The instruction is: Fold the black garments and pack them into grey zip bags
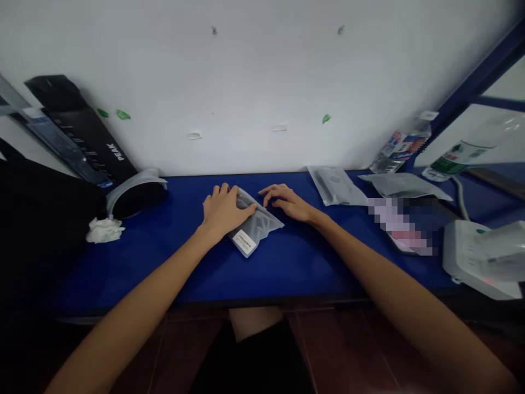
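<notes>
The grip of the left hand (223, 210) presses down on a frosted plastic bag (259, 225) near mid-desk; whether it pinches the bag cannot be told. The right hand (287, 201) lies open, fingers spread, just beside the bag's right edge. Blue desk (135, 268) lies open toward the near edge; a flat bag (336, 186) sits far right.

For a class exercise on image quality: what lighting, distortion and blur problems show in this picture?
Head view: the wide lens leans the water bottle outward and stretches the left forearm; light is dim, so the floor sinks into shadow; the wall is brightest; a pixelated patch hides an object; the frosted plastic bag looks fairly sharp.
</notes>
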Available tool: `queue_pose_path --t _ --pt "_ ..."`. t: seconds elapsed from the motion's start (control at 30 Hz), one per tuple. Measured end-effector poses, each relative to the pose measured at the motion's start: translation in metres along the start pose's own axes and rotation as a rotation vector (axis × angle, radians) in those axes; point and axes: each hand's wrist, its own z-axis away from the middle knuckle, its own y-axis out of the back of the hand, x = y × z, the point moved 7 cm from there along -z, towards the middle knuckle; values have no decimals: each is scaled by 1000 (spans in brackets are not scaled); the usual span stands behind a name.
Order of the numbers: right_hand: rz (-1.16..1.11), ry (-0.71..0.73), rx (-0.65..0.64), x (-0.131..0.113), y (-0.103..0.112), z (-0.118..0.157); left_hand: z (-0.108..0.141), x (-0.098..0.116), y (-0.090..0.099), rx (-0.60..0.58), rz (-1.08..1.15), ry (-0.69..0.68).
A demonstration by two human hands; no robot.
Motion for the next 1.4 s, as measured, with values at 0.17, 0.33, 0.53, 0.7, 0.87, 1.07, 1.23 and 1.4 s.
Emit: queue_pose_path --t 0.17,0.33,0.53,0.7,0.87,1.07,1.23,1.4 --pt "-12 10 -14 1 -1 -1 0 -5 6 -25 10 57" --pt "-14 -5 -10 0 0 -1 2 -9 9 -52 -5 145" --pt "-60 -11 -9 1 1 -2 0 -14 8 -110 -50 209" --pt "-66 6 1 3 3 -1 -3 -21 8 -145 -71 256" --pt "-73 50 25 3 4 -1 -3 -22 7 -148 -66 238" --pt "-140 71 66 5 6 -2 -2 -22 5 -98 3 158" --pt "-143 140 100 -1 7 -2 -4 -22 3 5 80 78" --pt "-192 133 126 -6 9 -1 -9 -22 -1 35 151 -10"
